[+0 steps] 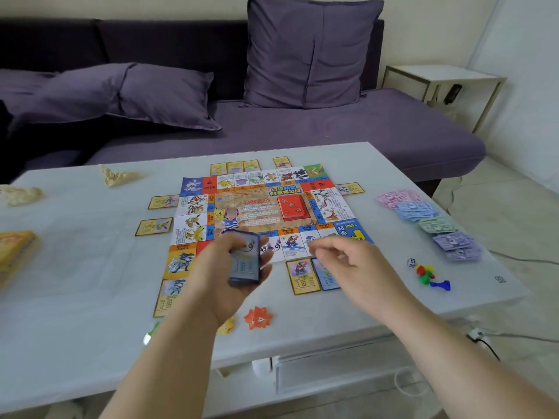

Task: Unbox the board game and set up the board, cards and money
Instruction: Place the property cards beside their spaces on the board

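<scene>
Game box: yellow, at the far left edge of the worktop (75, 267); the box (15, 255) is partly out of view.
Placed cards: property cards (154, 227) lie outside the board's left, far and right edges, each just beside a square.
Left hand: the left hand (217, 279) grips a small stack of cards (245, 258), face up, over the near edge of the board.
Board: the paper board (257, 207) lies unfolded in the middle of the worktop, with a red card pile (292, 208) on its centre.
Right hand: the right hand (351, 261) hovers with fingers loosely bent, and nothing is seen between them. It is above a blue card (326, 275) that lies next to a yellow-framed card (302, 275) at the near edge.
Money: paper notes (429, 219) are sorted by colour in overlapping piles at the right, and the die and pawns (423, 272) lie near them.
Risk, stack: I think the stack may slide or fan out of the left hand, because the grip looks loose and the picture is blurred there.
Risk, board: a forearm crossing the near edge could push the thin board, and then the cards would no longer match their squares.
Risk, matching: a card may be put at a wrong square, because many squares look similar.
</scene>
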`<state>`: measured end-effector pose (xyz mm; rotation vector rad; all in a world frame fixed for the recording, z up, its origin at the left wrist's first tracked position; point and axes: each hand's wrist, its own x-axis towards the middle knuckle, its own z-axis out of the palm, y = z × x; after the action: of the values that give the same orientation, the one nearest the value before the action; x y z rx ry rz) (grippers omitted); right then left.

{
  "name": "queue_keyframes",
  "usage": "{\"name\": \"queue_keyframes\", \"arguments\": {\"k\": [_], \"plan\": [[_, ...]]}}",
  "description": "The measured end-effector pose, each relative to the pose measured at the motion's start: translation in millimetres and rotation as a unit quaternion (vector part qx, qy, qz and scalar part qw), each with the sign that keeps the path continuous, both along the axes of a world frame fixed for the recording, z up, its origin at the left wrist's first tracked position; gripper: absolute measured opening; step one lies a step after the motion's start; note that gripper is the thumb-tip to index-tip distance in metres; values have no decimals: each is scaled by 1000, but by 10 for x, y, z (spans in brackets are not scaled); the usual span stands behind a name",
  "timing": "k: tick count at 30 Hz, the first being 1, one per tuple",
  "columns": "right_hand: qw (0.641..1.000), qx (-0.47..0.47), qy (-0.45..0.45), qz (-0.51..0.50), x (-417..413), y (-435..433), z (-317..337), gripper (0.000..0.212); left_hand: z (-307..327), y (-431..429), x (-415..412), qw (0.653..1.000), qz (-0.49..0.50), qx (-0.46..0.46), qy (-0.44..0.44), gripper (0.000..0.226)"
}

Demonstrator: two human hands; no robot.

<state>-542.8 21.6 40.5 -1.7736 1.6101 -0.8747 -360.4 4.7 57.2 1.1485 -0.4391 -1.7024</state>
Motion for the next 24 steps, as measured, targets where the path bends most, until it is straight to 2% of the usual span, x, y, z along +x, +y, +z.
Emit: {"name": "queue_keyframes", "arguments": {"k": [3, 7, 10, 15, 21, 24], "plan": [[998, -8, -70, -4, 91, -20, 55, 18, -68, -12, 175, 995, 67, -2, 78, 35], [992, -12, -125, 3, 246, -55, 122, 21, -77, -47, 389, 992, 103, -26, 68, 34], [991, -2, -128, 27, 384, -88, 137, 22, -62, 5, 468, 997, 50, -46, 30, 38], [986, 65, -150, 43, 605, -136, 92, 9, -121, 128, 383, 995, -65, -72, -33, 37], [980, 104, -169, 14, 719, -158, 67, 17, -168, 149, 433, 988, -104, -104, -48, 41], [979, 117, -166, 32, 758, -165, 60, 15, -153, 168, 449, 985, -115, -110, -63, 35]]}}
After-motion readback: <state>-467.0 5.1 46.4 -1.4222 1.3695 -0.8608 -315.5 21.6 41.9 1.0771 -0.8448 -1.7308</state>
